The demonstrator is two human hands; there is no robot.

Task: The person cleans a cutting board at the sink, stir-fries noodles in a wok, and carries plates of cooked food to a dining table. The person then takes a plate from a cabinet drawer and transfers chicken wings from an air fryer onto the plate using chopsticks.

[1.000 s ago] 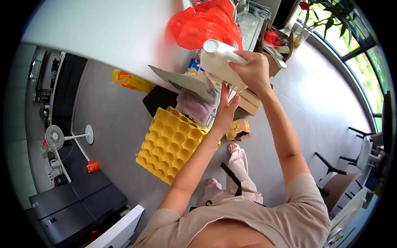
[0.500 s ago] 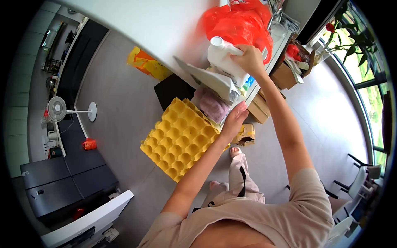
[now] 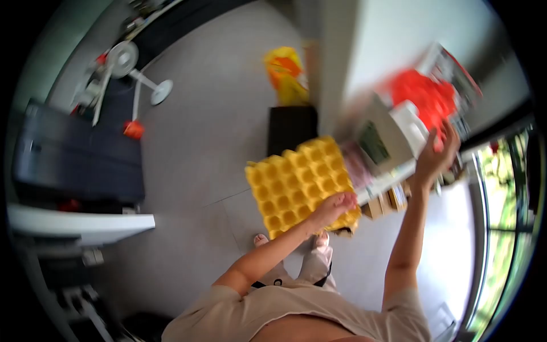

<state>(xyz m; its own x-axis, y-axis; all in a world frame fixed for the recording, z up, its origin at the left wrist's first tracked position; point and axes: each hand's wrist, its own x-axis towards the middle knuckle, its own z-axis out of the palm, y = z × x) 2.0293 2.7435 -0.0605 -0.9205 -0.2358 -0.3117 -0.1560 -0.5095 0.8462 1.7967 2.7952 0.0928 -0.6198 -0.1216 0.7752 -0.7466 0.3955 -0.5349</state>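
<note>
My right hand (image 3: 437, 153) is at the red plastic bag (image 3: 423, 97), thumb and fingers apart. Red film shows between them, though blur hides whether they touch it. Just left of this hand stands a white plastic jug (image 3: 411, 124) with a handle, no longer in my grasp. Against the jug leans a pale box or packet (image 3: 383, 137) with a dark green patch. My left hand (image 3: 336, 206) hovers over the corner of a yellow egg tray (image 3: 299, 182), fingers loosely bent with nothing visible in them. Beside the tray is a mauve cloth (image 3: 356, 165).
A black box (image 3: 292, 134) and a yellow-orange bag (image 3: 285, 74) are on the floor beyond the tray. Cardboard boxes (image 3: 379, 206) lie below the white shelf edge. A white fan (image 3: 162, 91) stands at left, a window (image 3: 501, 194) at right.
My right hand has let go of the white jug and moved right to the red bag. My left hand now sits over the egg tray's corner. The view has turned and blurred.
</note>
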